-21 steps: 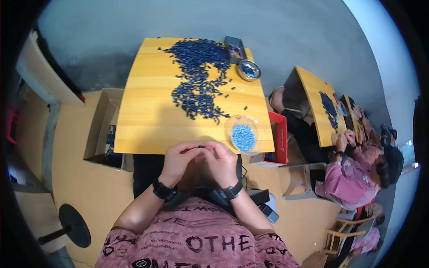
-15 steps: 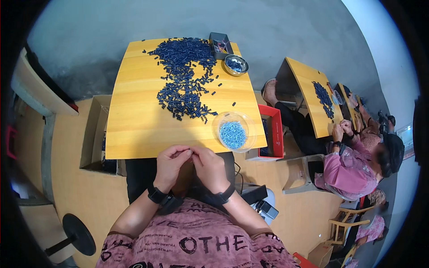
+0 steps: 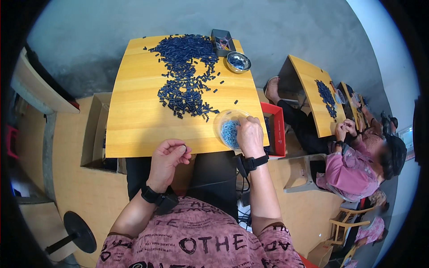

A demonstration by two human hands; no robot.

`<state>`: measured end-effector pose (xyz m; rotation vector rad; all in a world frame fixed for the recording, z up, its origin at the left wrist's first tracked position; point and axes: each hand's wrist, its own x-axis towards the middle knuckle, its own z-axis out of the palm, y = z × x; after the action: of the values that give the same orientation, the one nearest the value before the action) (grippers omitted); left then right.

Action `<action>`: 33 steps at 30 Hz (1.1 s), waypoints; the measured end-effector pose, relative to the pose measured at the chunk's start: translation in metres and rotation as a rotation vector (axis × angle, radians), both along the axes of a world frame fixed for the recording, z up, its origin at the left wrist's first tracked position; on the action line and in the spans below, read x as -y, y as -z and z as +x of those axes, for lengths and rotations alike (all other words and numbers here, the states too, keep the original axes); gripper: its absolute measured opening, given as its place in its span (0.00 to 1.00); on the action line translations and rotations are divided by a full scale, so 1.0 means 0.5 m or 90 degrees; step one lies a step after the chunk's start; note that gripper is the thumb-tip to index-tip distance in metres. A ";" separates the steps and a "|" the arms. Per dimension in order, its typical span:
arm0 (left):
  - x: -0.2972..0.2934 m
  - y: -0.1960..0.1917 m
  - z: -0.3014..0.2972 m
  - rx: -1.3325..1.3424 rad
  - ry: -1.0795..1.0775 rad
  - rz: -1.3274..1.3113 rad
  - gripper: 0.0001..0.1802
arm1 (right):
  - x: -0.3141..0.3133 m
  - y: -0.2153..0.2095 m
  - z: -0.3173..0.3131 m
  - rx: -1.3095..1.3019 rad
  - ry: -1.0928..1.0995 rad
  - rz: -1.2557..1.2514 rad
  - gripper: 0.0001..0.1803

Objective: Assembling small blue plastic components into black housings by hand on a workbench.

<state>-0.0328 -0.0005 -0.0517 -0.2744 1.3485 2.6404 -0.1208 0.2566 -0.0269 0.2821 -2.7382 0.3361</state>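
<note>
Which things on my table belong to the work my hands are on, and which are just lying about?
In use: clear bowl of light blue pieces under right hand; left hand; pile of dark blue pieces.
Lying about: metal bowl, dark tray, red box, cardboard box.

The yellow wooden table [image 3: 134,120] stood in front of me, its near edge just beyond my left hand [image 3: 167,156]. A heap of small dark blue pieces [image 3: 185,71] spread across its far half. A clear bowl of light blue pieces [image 3: 230,129] sat under my right hand [image 3: 250,136]; a metal dish [image 3: 237,61] and a dark tray [image 3: 222,41] lay at the far right corner.
</note>
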 end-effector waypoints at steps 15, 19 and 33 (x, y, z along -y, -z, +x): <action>0.013 0.005 0.001 0.016 -0.001 0.038 0.11 | 0.039 0.015 -0.015 0.036 -0.040 -0.184 0.05; 0.010 -0.023 -0.002 -0.018 0.014 0.043 0.10 | 0.036 0.002 -0.013 0.037 -0.070 -0.275 0.05; -0.015 -0.098 0.007 -0.220 0.030 -0.065 0.12 | 0.022 -0.009 0.019 0.050 -0.125 -0.153 0.05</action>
<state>-0.0294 0.0072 -0.0025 0.2099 1.5681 2.6694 -0.1111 0.2458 -0.0223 0.4819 -2.7151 0.7375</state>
